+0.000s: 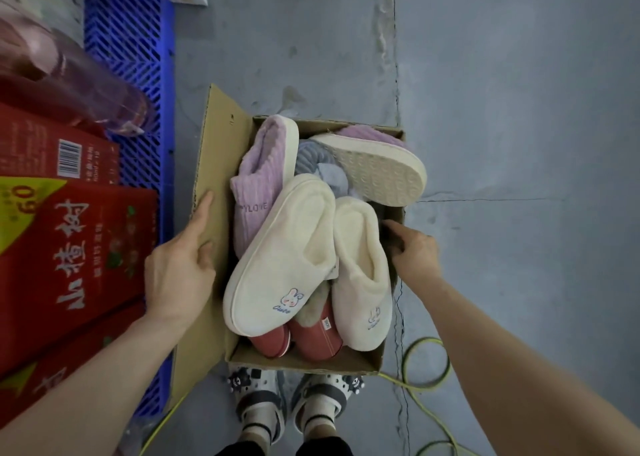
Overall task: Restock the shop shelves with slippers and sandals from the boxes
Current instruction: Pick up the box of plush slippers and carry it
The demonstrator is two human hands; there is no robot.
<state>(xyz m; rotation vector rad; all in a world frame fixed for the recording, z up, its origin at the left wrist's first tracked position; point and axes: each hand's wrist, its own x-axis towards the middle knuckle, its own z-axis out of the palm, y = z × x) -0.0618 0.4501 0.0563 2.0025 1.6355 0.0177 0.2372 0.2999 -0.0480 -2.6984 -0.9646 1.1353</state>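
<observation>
Cream slippers (294, 248) sit between the hands — left hand (178, 272) flat on the flap (218, 137), right hand (414, 253) gripping the box (301, 360) wall.

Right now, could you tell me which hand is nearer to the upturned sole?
Right. The right hand is at the box wall, just beside the sole; the left hand rests on the flap, across the box.
</observation>
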